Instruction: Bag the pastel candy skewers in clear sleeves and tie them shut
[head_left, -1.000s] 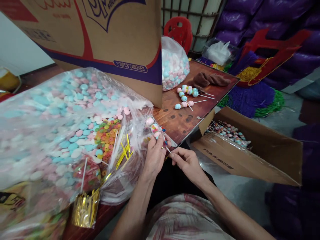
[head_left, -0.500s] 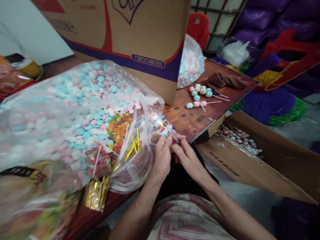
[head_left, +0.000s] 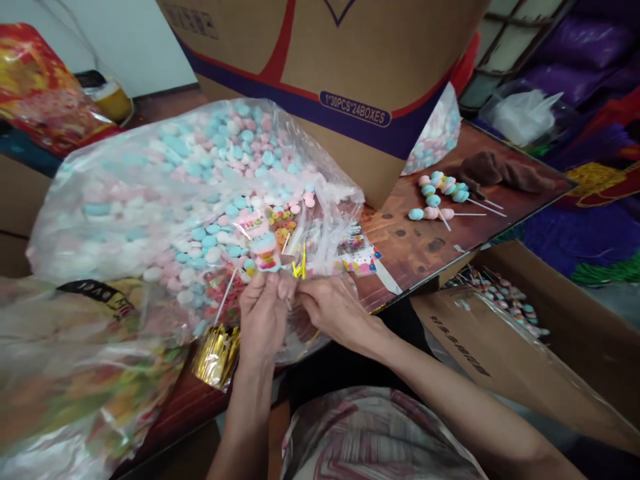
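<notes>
My left hand (head_left: 263, 313) pinches the gathered lower end of a clear-wrapped candy skewer (head_left: 265, 251), which stands upright with pink, blue and orange pieces showing. Right beside it, my right hand (head_left: 337, 310) has its fingertips closed at the wrapper's neck; what they pinch is hidden. Gold twist ties (head_left: 299, 264) lie just behind those fingers. Under and behind the hands spreads a large clear bag (head_left: 200, 177) of pink, blue and white candies. Printed clear wrappers (head_left: 361, 257) lie to the right of it.
Unwrapped candy skewers (head_left: 440, 193) and a brown cloth (head_left: 493, 170) rest on the table's right part. A tall carton (head_left: 320, 60) stands behind. An open carton (head_left: 465, 333) with finished skewers sits below the right edge. A gold-tie packet (head_left: 216, 357) lies at the front edge.
Both hands have moved left over the candy bag, carrying the wrapped candy skewer away from the printed wrappers. My view has turned left and down.
</notes>
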Demonstrator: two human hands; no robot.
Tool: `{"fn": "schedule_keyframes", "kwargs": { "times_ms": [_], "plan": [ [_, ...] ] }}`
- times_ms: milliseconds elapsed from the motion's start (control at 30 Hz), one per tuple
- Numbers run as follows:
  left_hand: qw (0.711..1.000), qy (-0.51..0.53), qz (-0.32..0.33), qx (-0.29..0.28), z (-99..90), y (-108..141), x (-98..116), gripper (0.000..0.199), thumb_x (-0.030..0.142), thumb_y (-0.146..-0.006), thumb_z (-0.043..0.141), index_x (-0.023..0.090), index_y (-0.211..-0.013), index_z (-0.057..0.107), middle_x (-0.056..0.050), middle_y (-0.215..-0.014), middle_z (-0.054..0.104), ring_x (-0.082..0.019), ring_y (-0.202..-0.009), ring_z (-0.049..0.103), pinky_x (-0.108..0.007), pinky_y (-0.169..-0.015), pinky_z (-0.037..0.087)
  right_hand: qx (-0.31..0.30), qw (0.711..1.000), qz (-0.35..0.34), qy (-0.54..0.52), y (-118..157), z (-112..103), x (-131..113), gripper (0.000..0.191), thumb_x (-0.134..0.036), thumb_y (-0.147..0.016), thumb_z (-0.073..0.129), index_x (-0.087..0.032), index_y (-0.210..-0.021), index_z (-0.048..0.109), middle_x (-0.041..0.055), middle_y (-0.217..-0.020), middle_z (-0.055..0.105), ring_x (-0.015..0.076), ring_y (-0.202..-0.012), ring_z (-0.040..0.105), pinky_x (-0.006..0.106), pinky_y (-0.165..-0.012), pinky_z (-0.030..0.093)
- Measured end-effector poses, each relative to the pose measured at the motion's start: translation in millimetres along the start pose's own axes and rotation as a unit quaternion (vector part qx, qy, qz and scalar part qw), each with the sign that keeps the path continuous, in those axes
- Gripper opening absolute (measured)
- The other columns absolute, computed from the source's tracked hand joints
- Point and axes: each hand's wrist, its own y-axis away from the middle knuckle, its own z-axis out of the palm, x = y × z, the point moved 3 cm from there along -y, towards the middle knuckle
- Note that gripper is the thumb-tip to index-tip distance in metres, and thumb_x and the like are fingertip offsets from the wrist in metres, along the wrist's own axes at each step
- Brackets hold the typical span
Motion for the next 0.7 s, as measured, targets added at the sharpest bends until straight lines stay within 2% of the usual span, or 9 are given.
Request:
{"fn": "schedule_keyframes", "kwargs": {
  "times_ms": [67, 133, 300, 400, 533, 633, 700],
  "plan": [
    [0.997, -0.052, 0.053, 0.037, -11.3, -5, 5, 0.027, 0.024, -0.078, 0.079, 0.017, -0.063, 0.058, 0.002, -0.059, 0.041, -0.009, -0.056, 0.038, -0.022, -0.055, 0.037, 0.024, 0.987, 0.015, 0.160, -18, 11, -2, 0.023, -0.013, -0.094, 0.045, -0.016, -0.088, 0.068, 0.0115, -0.088, 0.071, 0.0203, -0.073, 0.066, 0.029, -0.064, 0.043],
    [0.993, -0.093, 0.051, 0.043, -18.2, -8, 3, 0.032, 0.028, -0.080, 0.078, 0.017, -0.060, 0.055, 0.002, -0.058, 0.042, -0.009, -0.055, 0.036, -0.021, -0.053, 0.033, 0.030, 0.971, 0.032, 0.233, -31, 25, 3, 0.025, -0.015, -0.096, 0.042, -0.013, -0.102, 0.067, 0.0153, -0.095, 0.070, 0.0237, -0.079, 0.067, 0.031, -0.066, 0.046],
    [0.994, -0.075, 0.051, 0.068, -26.5, -10, -9, 0.026, 0.029, -0.074, 0.082, 0.020, -0.077, 0.058, 0.005, -0.060, 0.044, -0.007, -0.054, 0.036, -0.019, -0.049, 0.030, 0.057, 0.951, 0.033, 0.301, -38, 54, 24, 0.038, -0.015, -0.098, 0.033, -0.006, -0.131, 0.052, 0.0220, -0.111, 0.064, 0.0303, -0.100, 0.064, 0.040, -0.080, 0.050],
    [0.995, -0.041, 0.048, 0.082, -28.2, -13, -10, 0.032, 0.028, -0.070, 0.085, 0.020, -0.078, 0.055, 0.005, -0.062, 0.048, -0.006, -0.053, 0.037, -0.017, -0.048, 0.029, 0.062, 0.949, 0.033, 0.307, -36, 54, 23, 0.039, -0.012, -0.097, 0.030, -0.006, -0.130, 0.050, 0.0240, -0.118, 0.062, 0.0307, -0.101, 0.063, 0.041, -0.081, 0.050],
    [0.996, -0.046, 0.004, 0.083, -29.1, -14, -10, 0.035, 0.034, -0.072, 0.083, 0.018, -0.074, 0.052, 0.004, -0.064, 0.052, -0.004, -0.050, 0.034, -0.016, -0.047, 0.029, 0.065, 0.976, 0.082, 0.193, -35, 36, 18, 0.025, -0.010, -0.094, 0.035, -0.011, -0.107, 0.056, 0.0146, -0.093, 0.067, 0.0251, -0.080, 0.065, 0.034, -0.068, 0.047],
    [0.994, -0.051, -0.029, 0.096, -27.2, -12, -12, 0.032, 0.033, -0.072, 0.082, 0.017, -0.077, 0.054, 0.004, -0.067, 0.053, -0.002, -0.048, 0.032, -0.015, -0.046, 0.027, 0.117, 0.992, 0.052, 0.001, -30, 21, 20, 0.011, -0.020, -0.096, 0.040, -0.019, -0.096, 0.051, 0.0043, -0.081, 0.064, 0.0183, -0.069, 0.060, 0.029, -0.064, 0.043],
    [0.991, -0.062, -0.049, 0.107, -23.3, -10, -15, 0.029, 0.030, -0.073, 0.080, 0.016, -0.080, 0.056, 0.004, -0.068, 0.054, -0.002, -0.047, 0.030, -0.014, -0.044, 0.025, 0.132, 0.976, 0.035, -0.171, -23, 16, 26, 0.012, -0.027, -0.097, 0.042, -0.023, -0.087, 0.046, -0.0013, -0.074, 0.059, 0.0135, -0.058, 0.053, 0.025, -0.057, 0.040]
  ]
}}
